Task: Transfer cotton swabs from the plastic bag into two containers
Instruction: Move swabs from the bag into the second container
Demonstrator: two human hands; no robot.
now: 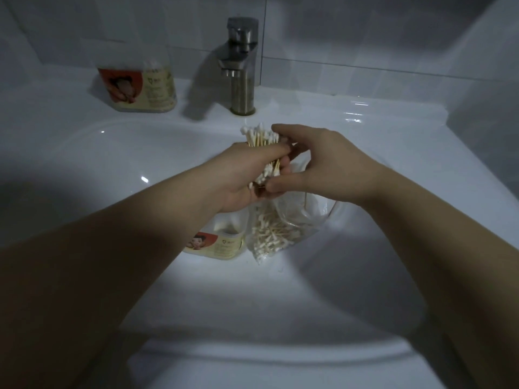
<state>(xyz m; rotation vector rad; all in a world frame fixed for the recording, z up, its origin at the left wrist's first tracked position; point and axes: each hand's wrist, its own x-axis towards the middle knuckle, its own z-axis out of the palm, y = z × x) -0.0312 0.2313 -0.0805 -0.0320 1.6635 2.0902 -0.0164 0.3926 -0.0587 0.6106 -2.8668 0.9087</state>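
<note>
My left hand grips a thick bundle of cotton swabs with wooden sticks, held above the sink basin. My right hand curls round the same bundle from the right, its fingertips on the upper tips and its thumb at the lower ends. Below the hands a clear plastic bag with many loose swabs lies in the basin. Beside it on the left stands an open container with a red and cream label. A second labelled container stands on the sink ledge at the back left, with swabs inside it.
A white sink fills the view. A steel faucet rises at the back centre, against a tiled wall. The light is dim, and my forearms shade the front of the basin.
</note>
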